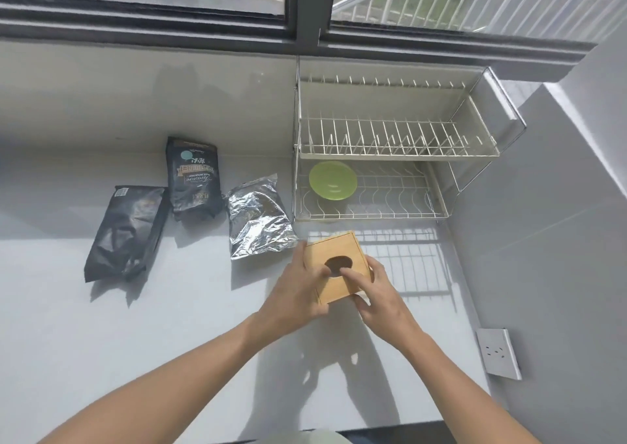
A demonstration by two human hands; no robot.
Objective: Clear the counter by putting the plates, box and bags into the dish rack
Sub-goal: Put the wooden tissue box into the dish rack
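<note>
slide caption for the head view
Both hands grip the wooden box near the dish rack holding a green plate.

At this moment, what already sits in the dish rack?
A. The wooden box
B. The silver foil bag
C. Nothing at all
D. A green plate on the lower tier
D: a green plate lies on the lower tier of the dish rack, while both hands hold the wooden box over the counter.
</note>
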